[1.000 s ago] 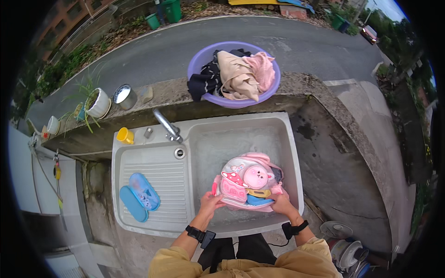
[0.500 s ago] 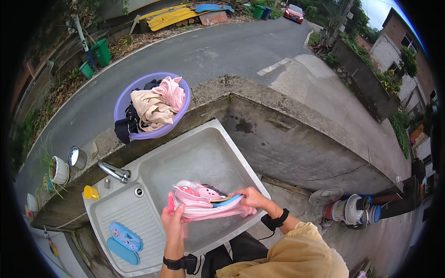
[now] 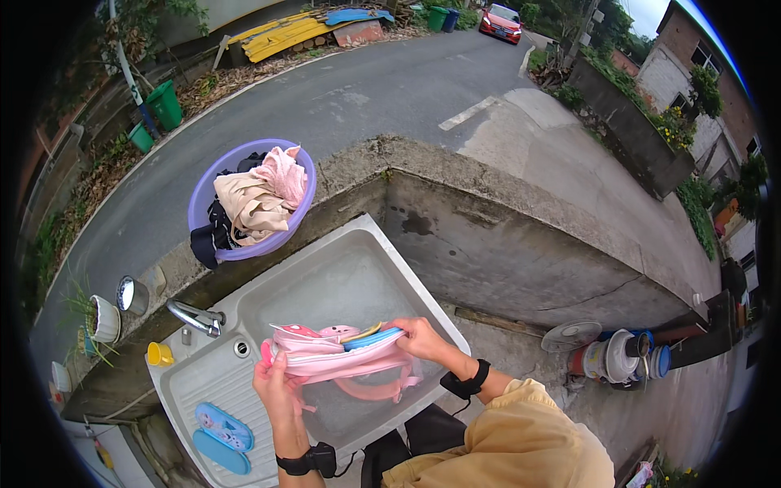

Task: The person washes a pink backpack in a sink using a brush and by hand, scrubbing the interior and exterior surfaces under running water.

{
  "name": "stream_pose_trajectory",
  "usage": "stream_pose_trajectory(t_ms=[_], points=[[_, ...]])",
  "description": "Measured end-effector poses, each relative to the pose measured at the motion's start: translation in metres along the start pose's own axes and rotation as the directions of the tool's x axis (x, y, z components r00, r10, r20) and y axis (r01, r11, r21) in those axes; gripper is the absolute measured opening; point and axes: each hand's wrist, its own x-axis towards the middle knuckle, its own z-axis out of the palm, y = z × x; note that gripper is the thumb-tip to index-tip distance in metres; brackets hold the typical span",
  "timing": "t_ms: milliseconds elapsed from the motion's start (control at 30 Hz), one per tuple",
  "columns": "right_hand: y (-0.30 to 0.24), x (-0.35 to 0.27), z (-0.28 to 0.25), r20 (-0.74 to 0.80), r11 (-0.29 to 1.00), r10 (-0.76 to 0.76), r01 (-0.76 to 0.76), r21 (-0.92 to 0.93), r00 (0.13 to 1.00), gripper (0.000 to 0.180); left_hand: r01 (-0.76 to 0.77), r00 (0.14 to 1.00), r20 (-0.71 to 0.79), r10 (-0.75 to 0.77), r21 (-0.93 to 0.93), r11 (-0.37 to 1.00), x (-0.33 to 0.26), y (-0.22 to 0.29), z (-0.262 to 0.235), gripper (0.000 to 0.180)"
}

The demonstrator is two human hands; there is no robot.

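Note:
A pink children's backpack [image 3: 325,363] with a blue-edged opening is held up over the wash sink [image 3: 370,285]. Its straps dangle below, toward the basin. My left hand [image 3: 275,384] grips the bag's left end, thumb on top. At the opposite end, my right hand [image 3: 413,338] pinches the edge of the opening. Both hands are closed on the fabric. What lies inside the bag is mostly hidden. To the left, on the ribbed drainboard, rests an opened blue pencil case [image 3: 224,429] with a cartoon picture.
A chrome faucet [image 3: 197,317] and yellow cup [image 3: 160,354] stand at the sink's left edge. A purple basin [image 3: 198,202] of clothes sits on the concrete wall [image 3: 504,220]. Pots line the ledge. A red car [image 3: 500,23] is on the road beyond.
My hands have shifted left with the backpack and it looks stretched wider, its straps now hanging free. The red car appears nearer. The whole view has shifted slightly.

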Motion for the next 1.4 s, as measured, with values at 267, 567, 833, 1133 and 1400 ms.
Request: stream_pose_trajectory(t_ms=[267, 567, 833, 1133, 1400], points=[[0.0, 0.03, 0.044, -0.028, 0.983, -0.181, 0.181, -0.018, 0.983, 0.03, -0.033, 0.996, -0.086, 0.021, -0.138, 0.99, 0.023, -0.007, -0.046, 0.022], [0.063, 0.018, 0.091, 0.135, 0.965, -0.219, 0.235, -0.116, 0.966, 0.033, 0.188, 0.953, -0.218, -0.212, -0.125, 0.974, 0.028, -0.101, -0.116, 0.033], [0.095, 0.004, 0.114, 0.394, 0.876, -0.223, 0.36, -0.32, 0.892, 0.032, 0.485, 0.824, -0.44, -0.356, 0.224, 0.845, 0.032, -0.142, -0.137, 0.04], [0.086, 0.002, 0.151, 0.672, 0.793, -0.113, 0.474, -0.383, 0.732, 0.041, 0.271, 0.893, -0.441, 0.084, 0.679, 0.683, 0.069, -0.169, -0.145, 0.053], [0.1, 0.091, 0.114, -0.112, 0.722, -0.228, 0.09, -0.686, 0.967, 0.061, 0.097, 0.942, -0.203, 0.267, 0.926, 0.364, 0.054, -0.142, -0.106, 0.071]])
